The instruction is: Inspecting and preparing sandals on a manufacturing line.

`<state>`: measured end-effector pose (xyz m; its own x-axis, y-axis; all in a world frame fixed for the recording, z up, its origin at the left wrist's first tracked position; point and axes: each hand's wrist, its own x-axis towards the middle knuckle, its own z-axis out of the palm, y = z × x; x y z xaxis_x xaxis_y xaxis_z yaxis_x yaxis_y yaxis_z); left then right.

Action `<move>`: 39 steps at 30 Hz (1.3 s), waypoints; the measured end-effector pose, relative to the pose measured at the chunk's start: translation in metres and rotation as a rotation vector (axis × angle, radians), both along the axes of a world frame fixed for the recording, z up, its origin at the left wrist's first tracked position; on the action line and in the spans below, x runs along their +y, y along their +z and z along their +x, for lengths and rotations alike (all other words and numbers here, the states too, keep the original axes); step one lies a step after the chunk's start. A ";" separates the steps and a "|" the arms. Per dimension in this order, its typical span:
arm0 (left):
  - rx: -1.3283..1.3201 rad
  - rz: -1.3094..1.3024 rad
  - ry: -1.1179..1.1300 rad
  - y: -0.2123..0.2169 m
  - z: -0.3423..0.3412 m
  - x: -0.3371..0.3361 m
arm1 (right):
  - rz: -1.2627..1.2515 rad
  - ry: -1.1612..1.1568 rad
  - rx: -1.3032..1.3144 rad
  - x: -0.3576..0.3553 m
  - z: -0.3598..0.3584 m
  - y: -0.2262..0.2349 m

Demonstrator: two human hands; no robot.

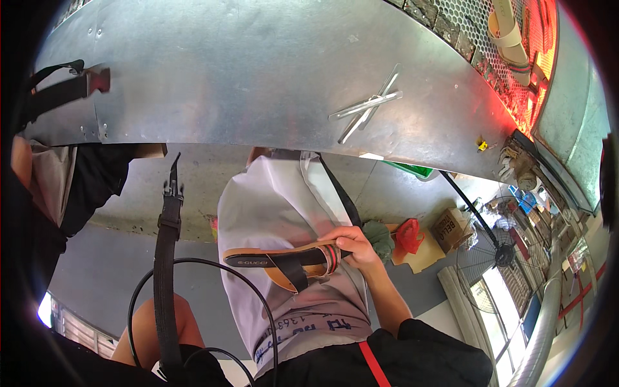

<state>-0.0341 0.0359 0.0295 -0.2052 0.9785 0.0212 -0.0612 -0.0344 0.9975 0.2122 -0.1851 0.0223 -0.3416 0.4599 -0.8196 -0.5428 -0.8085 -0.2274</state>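
My right hand (356,245) is closed on one end of a flat sandal (293,261), holding it over my lap. The sandal has a black insole, a tan sole edge, a black crossing strap and a striped strap near my fingers. Beneath it, a pale apron (258,200) with dark handwriting covers my lap. My bent left arm (177,319) shows at the lower left, but its hand is out of view.
A metal worktable (225,84) spans the top, with crossed metal strips (367,111) on it. Red light glows over a mesh conveyor (464,26) carrying sandals (509,45). A black strap (166,258) and cable hang before me. A fan (503,255) stands right; another person sits left.
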 end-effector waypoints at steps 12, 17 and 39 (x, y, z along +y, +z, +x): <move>-0.035 -0.041 0.049 -0.002 -0.004 0.000 | 0.003 0.005 0.012 0.001 0.002 -0.001; -0.052 -0.062 0.069 -0.004 -0.007 -0.001 | 0.013 0.015 0.008 -0.001 0.002 -0.003; 0.178 -0.010 0.068 0.053 -0.089 0.048 | 0.040 -0.199 0.077 0.000 0.008 -0.005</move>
<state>-0.1228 0.0840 0.0828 -0.2653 0.9627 0.0530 0.1184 -0.0220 0.9927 0.2199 -0.1849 0.0172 -0.3018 0.5564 -0.7742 -0.7078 -0.6748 -0.2091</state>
